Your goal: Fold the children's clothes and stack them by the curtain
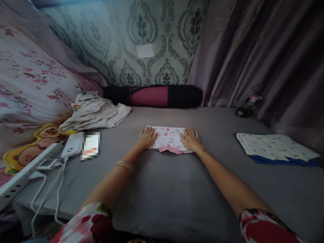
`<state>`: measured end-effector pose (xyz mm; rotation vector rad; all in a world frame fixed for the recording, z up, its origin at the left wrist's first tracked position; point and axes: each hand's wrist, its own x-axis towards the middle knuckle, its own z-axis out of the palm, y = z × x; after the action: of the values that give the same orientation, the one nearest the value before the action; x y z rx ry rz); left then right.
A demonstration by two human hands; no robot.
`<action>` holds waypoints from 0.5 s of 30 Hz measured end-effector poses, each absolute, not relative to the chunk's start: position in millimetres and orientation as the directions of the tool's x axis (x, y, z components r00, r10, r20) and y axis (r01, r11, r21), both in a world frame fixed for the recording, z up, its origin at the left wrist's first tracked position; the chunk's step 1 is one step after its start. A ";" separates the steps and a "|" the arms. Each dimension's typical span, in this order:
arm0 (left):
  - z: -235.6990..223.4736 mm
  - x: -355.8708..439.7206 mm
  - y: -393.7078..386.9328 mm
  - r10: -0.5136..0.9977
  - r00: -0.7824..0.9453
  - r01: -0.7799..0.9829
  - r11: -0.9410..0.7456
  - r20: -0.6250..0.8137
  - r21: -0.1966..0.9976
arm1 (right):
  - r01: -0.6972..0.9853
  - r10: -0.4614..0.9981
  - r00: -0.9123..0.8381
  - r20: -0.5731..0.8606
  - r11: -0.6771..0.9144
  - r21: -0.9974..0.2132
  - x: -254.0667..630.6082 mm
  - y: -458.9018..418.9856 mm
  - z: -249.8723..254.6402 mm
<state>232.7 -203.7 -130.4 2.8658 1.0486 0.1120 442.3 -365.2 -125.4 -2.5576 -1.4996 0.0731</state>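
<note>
A small folded garment (168, 136), white with pink and red prints and a pink neckband, lies flat on the grey bed sheet (167, 189). My left hand (148, 137) rests on its left edge with the fingers stretched out. On the right edge lies my right hand (190, 139), also flat with fingers spread. Both palms press down on the cloth and neither hand grips it. The neckband faces me and rises slightly off the sheet.
A crumpled pile of light clothes (98, 113) is at the back left. Nearer sit a white power bank (73, 145), cables and a power strip (32, 170). At right are folded clothes (273, 146) and a dark bottle (246, 107). A black-and-pink roll bag (152, 96) lines the wall.
</note>
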 end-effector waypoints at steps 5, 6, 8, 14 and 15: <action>-128.7 233.3 -200.2 0.648 0.761 0.647 -0.754 -0.037 0.111 | 0.860 0.872 0.489 0.018 -0.479 -0.177 445.0 -364.4 -128.1; -126.3 233.6 -199.4 0.646 0.761 0.647 -0.754 -0.050 0.109 | 0.860 0.872 0.489 0.011 -0.479 -0.176 445.4 -364.3 -126.8; -120.4 234.8 -198.7 0.640 0.765 0.644 -0.758 -0.074 0.105 | 0.859 0.872 0.489 -0.006 -0.482 -0.173 445.3 -363.9 -123.0; -110.6 248.2 -219.0 0.604 0.789 0.602 -0.797 0.113 0.058 | 0.895 0.895 0.434 0.101 -0.416 -0.160 428.1 -356.7 -115.0; -112.4 250.8 -224.4 0.585 0.800 0.584 -0.810 0.134 0.054 | 0.900 0.898 0.424 0.116 -0.405 -0.159 424.4 -355.1 -116.5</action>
<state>250.8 -224.4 -112.4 2.9706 0.9648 0.2262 424.4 -355.1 -116.5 -2.4795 -1.5873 -0.0178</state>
